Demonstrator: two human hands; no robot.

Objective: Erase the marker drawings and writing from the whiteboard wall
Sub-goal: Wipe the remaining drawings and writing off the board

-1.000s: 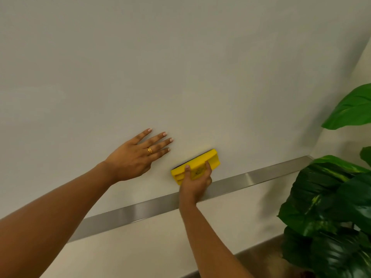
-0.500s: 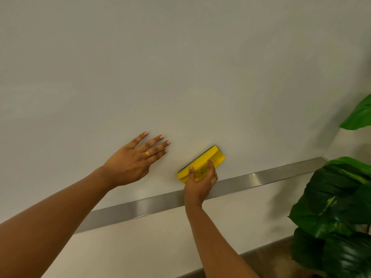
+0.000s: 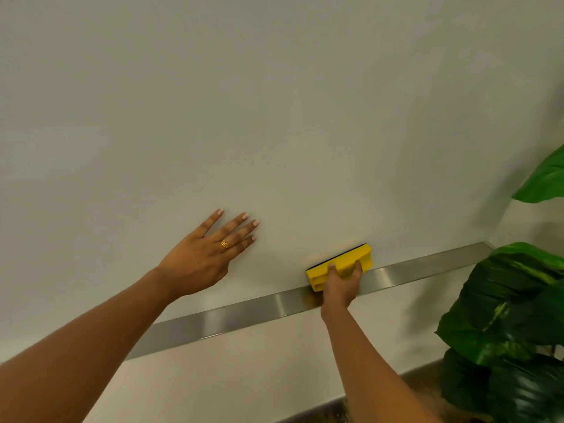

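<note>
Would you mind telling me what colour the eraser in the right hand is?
The eraser is yellow, its pad black; the head view shows it.

I count two hands, both mine: one left hand (image 3: 198, 261) and one right hand (image 3: 340, 285). One eraser (image 3: 345, 259). One ring (image 3: 224, 244). One wall (image 3: 274, 117), and one rail (image 3: 244, 312) along it. One plant (image 3: 512, 315); its leaves overlap too much for a sure count. Four fingertips show on my left hand, two on my right.
</note>
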